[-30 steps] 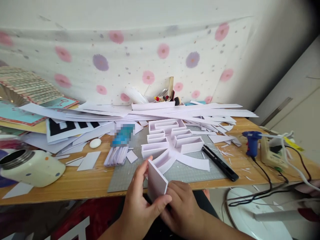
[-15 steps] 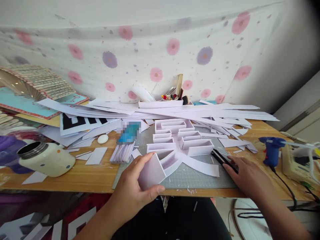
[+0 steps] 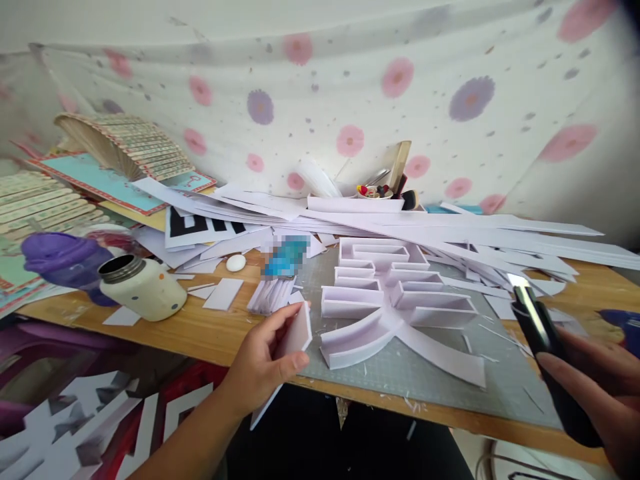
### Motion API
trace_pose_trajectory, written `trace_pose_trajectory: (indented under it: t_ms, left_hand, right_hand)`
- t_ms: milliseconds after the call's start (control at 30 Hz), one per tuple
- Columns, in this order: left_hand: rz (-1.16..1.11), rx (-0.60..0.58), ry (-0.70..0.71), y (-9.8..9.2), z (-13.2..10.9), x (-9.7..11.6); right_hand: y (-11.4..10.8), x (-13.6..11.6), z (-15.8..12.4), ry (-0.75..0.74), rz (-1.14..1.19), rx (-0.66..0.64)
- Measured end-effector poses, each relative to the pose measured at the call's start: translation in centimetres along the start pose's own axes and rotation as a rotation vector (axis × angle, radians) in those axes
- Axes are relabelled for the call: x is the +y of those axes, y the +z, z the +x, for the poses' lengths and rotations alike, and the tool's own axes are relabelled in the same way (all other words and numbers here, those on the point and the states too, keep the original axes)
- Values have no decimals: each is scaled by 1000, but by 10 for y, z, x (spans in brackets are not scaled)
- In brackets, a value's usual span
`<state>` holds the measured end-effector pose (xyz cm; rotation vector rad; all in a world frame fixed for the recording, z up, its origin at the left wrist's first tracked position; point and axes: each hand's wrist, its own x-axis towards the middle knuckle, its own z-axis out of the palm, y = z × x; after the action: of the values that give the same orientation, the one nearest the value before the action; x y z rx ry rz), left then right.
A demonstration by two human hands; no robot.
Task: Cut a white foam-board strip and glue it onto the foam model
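Observation:
My left hand grips a flat white foam-board strip at the table's front edge, just left of the grey cutting mat. My right hand at the lower right is closed round a black utility knife, lifted above the mat with its blade end pointing up and away. Between the hands, on the mat, stands a white foam-board model made of walled boxes and curved strips.
Long white board offcuts pile up along the back. A cream jar, a purple cap and a white egg-shaped object lie at left, by a stack of short white strips. A blue glue gun lies far right.
My right hand left the strip, reached to the knife on the mat's right side and lifted it. My left hand kept the strip and tilted it. The view swung right.

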<state>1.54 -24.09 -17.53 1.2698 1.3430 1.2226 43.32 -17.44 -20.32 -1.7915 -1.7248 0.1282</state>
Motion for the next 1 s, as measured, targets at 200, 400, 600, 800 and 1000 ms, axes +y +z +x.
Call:
trace_pose_trajectory:
  t_ms: [200, 400, 600, 800, 1000]
  left_hand:
    - [110, -22, 44, 7, -1, 13]
    - [80, -56, 82, 8, -11, 19]
    - [-39, -123, 81, 8, -13, 16]
    - [-17, -139, 77, 4, -15, 14]
    - [2, -179, 85, 1, -17, 17]
  right_hand:
    - [18, -124, -32, -598, 372, -247]
    - [29, -177, -41, -756, 349, -293]
    - [30, -187, -46, -767, 350, -512]
    - [36, -188, -53, -774, 320, -554]
    - [40, -189, -57, -783, 293, -546]
